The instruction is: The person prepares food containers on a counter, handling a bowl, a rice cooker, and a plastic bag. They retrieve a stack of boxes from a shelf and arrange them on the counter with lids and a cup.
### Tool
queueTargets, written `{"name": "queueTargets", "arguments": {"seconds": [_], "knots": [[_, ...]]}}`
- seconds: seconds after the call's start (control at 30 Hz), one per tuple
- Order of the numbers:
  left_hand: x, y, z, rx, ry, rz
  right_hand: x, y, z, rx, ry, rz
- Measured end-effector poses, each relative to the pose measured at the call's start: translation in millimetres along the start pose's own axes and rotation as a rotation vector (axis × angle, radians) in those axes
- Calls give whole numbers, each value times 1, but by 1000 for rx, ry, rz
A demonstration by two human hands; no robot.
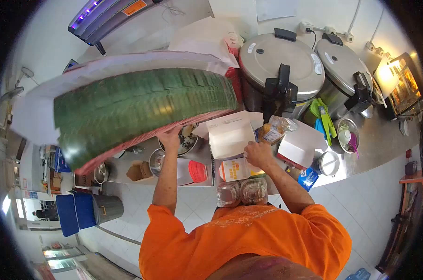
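A white paper box [232, 140] stands open on the counter, with a yellow-and-orange printed panel [239, 169] at its front. My right hand [259, 154] has its fingers curled at the box's right front corner. My left hand [171, 139] reaches up beside a metal bowl [189, 145] of dark and pale food, and its fingertips are hidden by the red lower edge of a large green leaf-patterned panel [143, 100]. Right of the box lies a clear plastic bag [279, 128] of brownish food. Two clear plastic containers [241, 191] sit at the near edge.
Two large lidded steel cookers [282, 65] stand at the back. On the right are another open box [301, 144], green tongs [324, 116], a bowl with a purple utensil [347, 135] and a white-lidded container [329, 163]. A blue-lidded bin [71, 214] stands on the floor at left.
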State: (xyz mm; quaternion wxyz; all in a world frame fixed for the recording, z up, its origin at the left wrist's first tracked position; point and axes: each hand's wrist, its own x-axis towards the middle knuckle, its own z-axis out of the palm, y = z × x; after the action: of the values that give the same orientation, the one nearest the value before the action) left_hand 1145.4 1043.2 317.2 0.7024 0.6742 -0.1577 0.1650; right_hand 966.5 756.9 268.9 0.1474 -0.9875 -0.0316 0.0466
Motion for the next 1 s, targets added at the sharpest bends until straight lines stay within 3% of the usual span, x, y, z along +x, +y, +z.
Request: {"name": "queueTargets", "arguments": {"seconds": [0.07, 0.2, 0.33, 0.43, 0.53, 0.67, 0.8, 0.83, 0.87, 0.93, 0.97, 1.0], "knots": [[-2, 2, 20, 30, -74, -123, -1, 0, -1, 3, -4, -7], [13, -62, 20, -21, -359, -186, -2, 1, 5, 27, 22, -3], [23, -44, 23, -202, -106, -181, 0, 3, 5, 37, 24, 2], [37, 12, 50, -52, -120, 58, 0, -4, -8, 46, -13, 28], [51, -2, 44, -93, -116, -18, 3, 0, 2, 43, 11, 27], [65, 21, 53, -159, -75, -71, 12, -5, 14, 59, 145, 15], [86, -4, 37, 402, -261, 252, 26, -14, 21, 51, 132, 95], [87, -7, 33, 421, -296, 302, 29, -16, 19, 41, 92, 114], [73, 18, 44, 286, -313, 189, 30, -17, 19, 33, 50, 142], [70, 1, 30, 290, -302, 159, 22, -17, 19, 147, 190, 111], [73, -5, 24, 336, -316, 334, 8, -14, 10, 217, 241, 137], [69, 2, 23, 362, -300, 251, -3, -11, -5, 282, 299, 152]]}}
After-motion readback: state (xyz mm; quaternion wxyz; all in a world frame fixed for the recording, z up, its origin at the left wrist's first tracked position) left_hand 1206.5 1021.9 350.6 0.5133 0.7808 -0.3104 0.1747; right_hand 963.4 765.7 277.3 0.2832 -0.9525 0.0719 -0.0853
